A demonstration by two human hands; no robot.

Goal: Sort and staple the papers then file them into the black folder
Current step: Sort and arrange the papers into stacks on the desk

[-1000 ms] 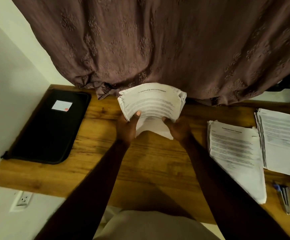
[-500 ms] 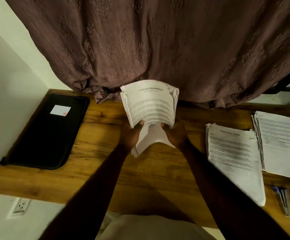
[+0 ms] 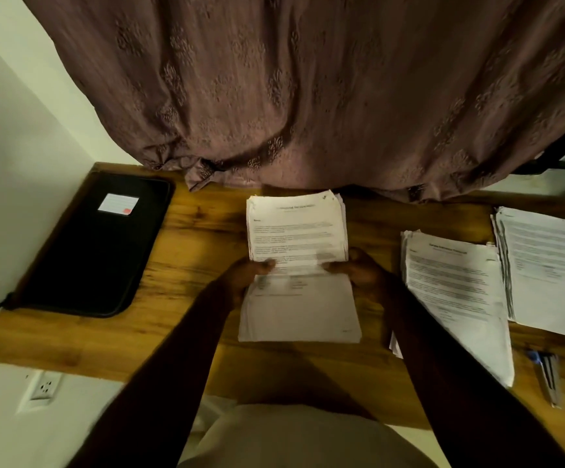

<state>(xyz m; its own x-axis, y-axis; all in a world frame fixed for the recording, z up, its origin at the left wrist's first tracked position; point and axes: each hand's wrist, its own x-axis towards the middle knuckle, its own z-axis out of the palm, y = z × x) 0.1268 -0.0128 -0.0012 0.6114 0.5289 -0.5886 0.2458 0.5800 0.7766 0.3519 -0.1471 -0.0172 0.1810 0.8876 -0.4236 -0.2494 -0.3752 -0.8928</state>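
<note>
Lowered from where it stood upright against the curtain (image 3: pixel 308 96) half a second ago, the paper bundle (image 3: pixel 296 231) now lies stretched out over the middle of the wooden desk (image 3: pixel 190 332). Its near end is flat toward the front edge and its printed top page faces up at me. I can't tell whether the far end rests on the wood or is held a little above it. My left hand (image 3: pixel 244 276) pinches the bundle at its left side, thumb on top of the page, and my right hand (image 3: pixel 362 273) grips the right side the same way — both are closed on the paper about halfway along its length. The black folder (image 3: pixel 92 244) lies shut at the desk's left end, against the wall and well apart from the bundle, with a small white label (image 3: pixel 118 204) near its far edge. Two more paper stacks sit toward the right end: the nearer stack (image 3: pixel 456 292) just beside my right forearm, the farther stack (image 3: pixel 551 268) touching or overlapping it at the right edge. What looks like a stapler (image 3: pixel 549 376) lies near the front right corner — too blurred for me to say more.
</note>
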